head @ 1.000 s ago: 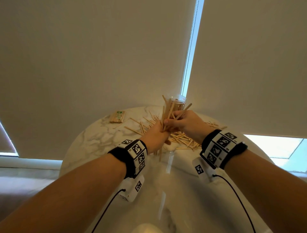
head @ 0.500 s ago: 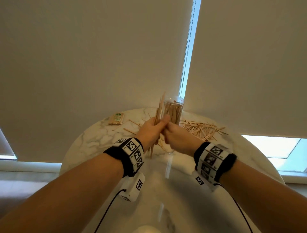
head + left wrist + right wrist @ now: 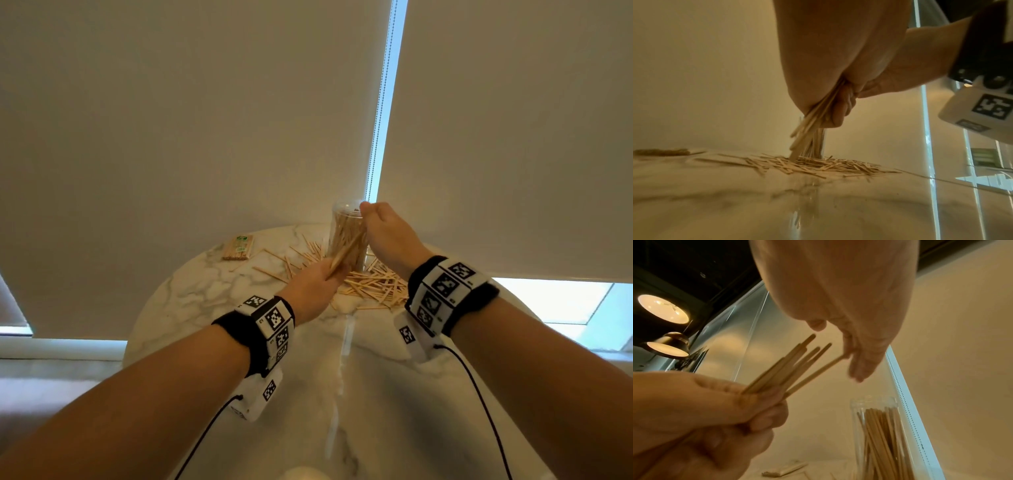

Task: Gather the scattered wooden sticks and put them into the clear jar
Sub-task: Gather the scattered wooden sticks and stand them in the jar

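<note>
My right hand (image 3: 383, 229) has risen to the jar (image 3: 346, 236) rim, fingers loose; my left hand (image 3: 313, 287) keeps its grip on a stick bundle (image 3: 346, 253).

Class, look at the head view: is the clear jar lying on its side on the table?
No, the jar stands upright on the table, with sticks inside it.

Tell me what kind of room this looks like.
Probably a home or cafe-style room, beside a window: a round marble table, pale roller blinds with a bead chain, and pendant lamps overhead.
</note>
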